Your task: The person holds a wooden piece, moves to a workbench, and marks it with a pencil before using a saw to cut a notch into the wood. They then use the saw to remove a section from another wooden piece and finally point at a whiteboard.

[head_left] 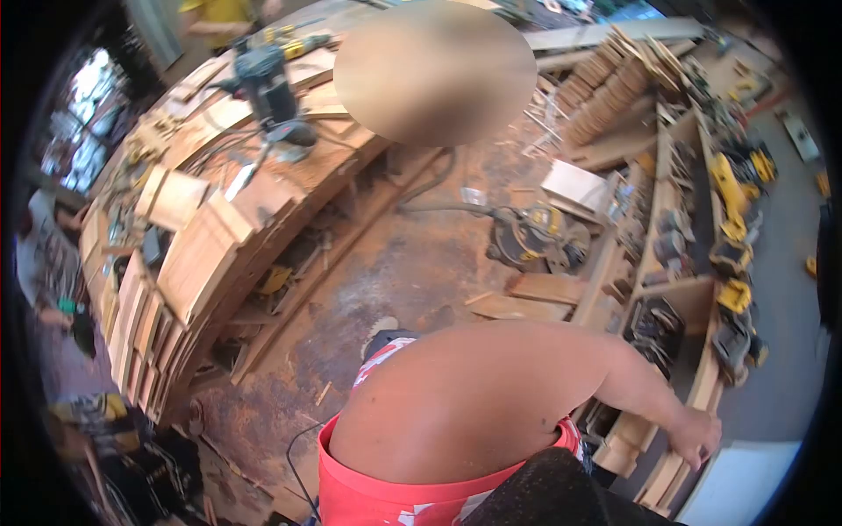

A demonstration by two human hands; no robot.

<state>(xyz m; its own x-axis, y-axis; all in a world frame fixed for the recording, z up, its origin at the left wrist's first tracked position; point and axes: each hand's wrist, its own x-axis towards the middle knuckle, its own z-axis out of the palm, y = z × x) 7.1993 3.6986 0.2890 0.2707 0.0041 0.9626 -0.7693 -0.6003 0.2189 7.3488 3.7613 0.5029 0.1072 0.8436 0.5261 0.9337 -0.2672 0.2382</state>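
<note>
A bare shoulder and arm fill the lower middle of the head view, and I take the arm to be my left one. At its end, my left hand lies on the wooden edge strip of a long compartmented rack. Its fingers curl down over that strip. Just beyond is the grey tabletop. A pale board lies on the table close to the hand. My right hand is out of view.
Yellow-and-black power tools line the table. A circular saw sits on the stained floor. At left stands a curved wooden workpiece with a router on it. Co-workers are at the back and left.
</note>
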